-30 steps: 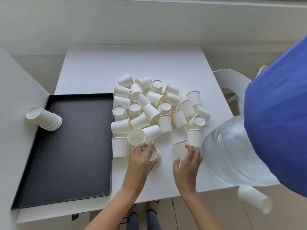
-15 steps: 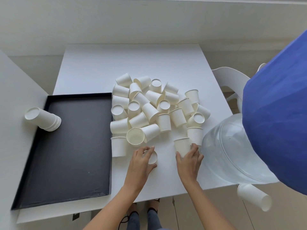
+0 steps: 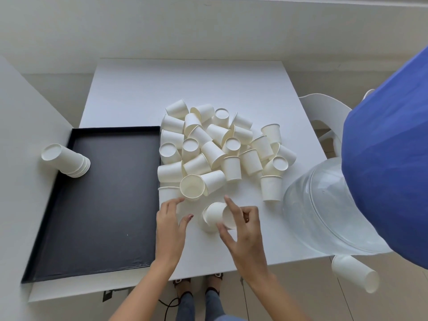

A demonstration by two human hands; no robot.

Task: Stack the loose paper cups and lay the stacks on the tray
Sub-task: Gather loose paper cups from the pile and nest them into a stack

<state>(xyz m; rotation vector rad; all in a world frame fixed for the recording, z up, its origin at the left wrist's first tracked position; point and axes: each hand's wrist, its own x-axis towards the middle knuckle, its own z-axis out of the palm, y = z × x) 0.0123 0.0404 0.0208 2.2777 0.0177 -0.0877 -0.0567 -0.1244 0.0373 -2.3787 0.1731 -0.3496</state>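
- Pinching a short stack of paper cups [image 3: 214,216] between thumb and forefinger, the right hand [image 3: 246,230] holds it on its side, low over the table [image 3: 185,84], to the right of the tray [image 3: 115,130]. I cannot tell whether the stack touches the tabletop.
- The right hand's other fingers are loosely curled behind the stack's mouth.
- The left hand [image 3: 170,220] is between the tray's right rim and the held stack. Its fingers are relaxed and slightly apart, and it holds nothing.
- Its fingertips are near an upright cup [image 3: 167,195] standing just beside the tray's right rim.
- The heap of loose cups [image 3: 215,147] lies on the table right of the tray; some are upright, some upside down, many on their sides.
- A finished stack [image 3: 67,161] lies on its side across the tray's left rim.
- A clear water jug [image 3: 324,205] is well to the right of the tray, at the table's edge.
- Another cup [image 3: 356,274] shows below the jug.
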